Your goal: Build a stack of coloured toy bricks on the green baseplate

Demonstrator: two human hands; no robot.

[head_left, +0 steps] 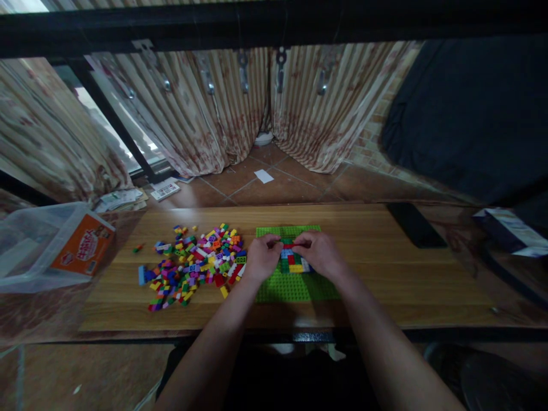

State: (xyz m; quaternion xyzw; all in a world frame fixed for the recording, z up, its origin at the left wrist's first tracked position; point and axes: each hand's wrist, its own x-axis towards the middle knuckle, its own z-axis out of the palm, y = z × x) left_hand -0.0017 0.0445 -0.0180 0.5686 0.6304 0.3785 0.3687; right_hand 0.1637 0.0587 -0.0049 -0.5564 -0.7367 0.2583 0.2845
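A green studded baseplate point(278, 292) lies on the wooden table in front of me. Near its middle sits a small build of toy bricks point(291, 264) in red, yellow, green, white and light blue. My left hand point(264, 256) is at the build's left upper side, thumb and fingertips pinched together; whatever is between them is too small to name. From the right, my right hand point(320, 252) reaches over the build with its fingers closed on a red brick point(294, 246) at the upper edge. The fingers partly cover the build.
A heap of loose colourful bricks point(201, 257) spreads left of the baseplate. A clear plastic box point(38, 251) with an orange label stands at the far left. A black phone point(415, 225) lies on the table point(377, 274) at the right. Curtains hang behind.
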